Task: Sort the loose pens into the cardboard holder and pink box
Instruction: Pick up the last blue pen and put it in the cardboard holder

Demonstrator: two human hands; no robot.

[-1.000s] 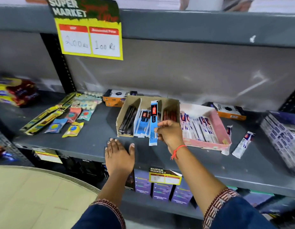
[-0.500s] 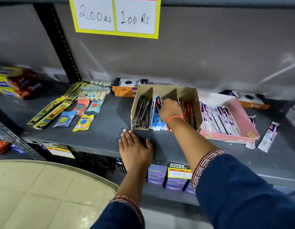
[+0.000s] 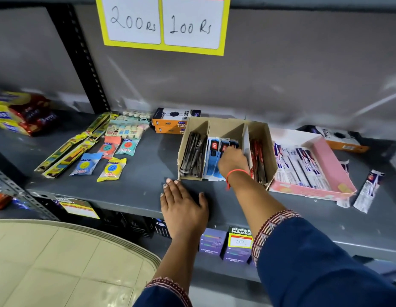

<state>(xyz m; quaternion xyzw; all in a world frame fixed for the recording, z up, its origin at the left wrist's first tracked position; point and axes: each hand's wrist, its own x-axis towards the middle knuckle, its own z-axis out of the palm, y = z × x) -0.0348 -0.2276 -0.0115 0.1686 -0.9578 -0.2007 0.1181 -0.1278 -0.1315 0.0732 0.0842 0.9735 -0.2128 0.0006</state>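
Right hand [image 3: 233,161]: reaching into the middle compartment of the cardboard holder [image 3: 226,127], fingers resting on the blue pen packs [image 3: 212,160]; whether it is gripping one, I cannot tell.
Left hand [image 3: 183,204]: lying flat and open on the shelf [image 3: 148,173].
Pink box [image 3: 325,160]: standing just right of the holder, holding white pen packs.
Loose pen [image 3: 369,190]: lying right of the box.

I am standing in a shop, at a grey metal shelf [image 3: 135,187] of stationery. A yellow price card [image 3: 163,25] on the back panel reads "200 Rs" and "100 Rs". A small tag [image 3: 240,238] on the lower shelf says "SUPER MARKET". Packaged erasers [image 3: 111,170] lie to the left, boxed goods [image 3: 173,120] sit at the far edge, and snack packets [image 3: 22,114] are stacked far left.
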